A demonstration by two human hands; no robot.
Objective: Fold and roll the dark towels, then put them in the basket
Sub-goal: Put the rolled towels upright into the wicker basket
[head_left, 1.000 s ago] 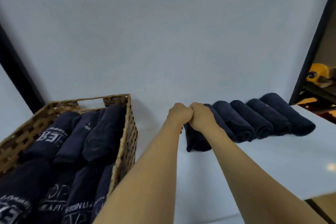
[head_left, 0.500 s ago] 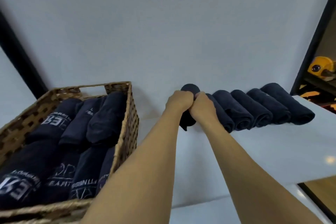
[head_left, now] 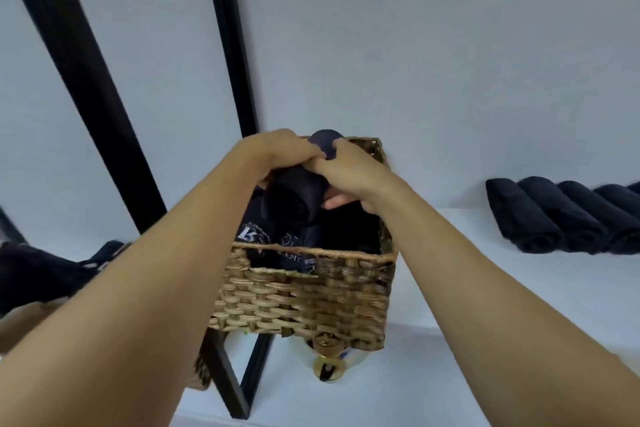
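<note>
1. My left hand (head_left: 277, 152) and my right hand (head_left: 349, 173) both grasp 1 rolled dark towel (head_left: 294, 199).
2. My left fingers curl over the top of the roll. My right fingers wrap under it, and their tips show on its right side.
3. The 2 hands touch each other above the roll.
4. I hold this towel over the open wicker basket (head_left: 304, 291), tilted, with its near end lower and facing me. Its far end pokes up between my hands, near the basket's far rim.
5. Inside the basket lie more dark towels (head_left: 277, 243), packed close together. Some carry white lettering, too blurred for me to read.
6. The basket stands on a white shelf (head_left: 519, 288), towards its left part.
7. On the same shelf, well apart to the right, lies a row of rolled towels (head_left: 554, 215) side by side and touching. I count 4 plainly, with a sliver of another at the frame edge.
8. Black bars (head_left: 86, 87) run up the pale wall (head_left: 415, 45) behind and left of the basket.
9. At the far left sits a dark cloth (head_left: 41, 274), blurred and partly hidden by my left forearm.
10. Below the basket's front shows a round gold-coloured thing (head_left: 325, 357); I cannot tell what it is.
</note>
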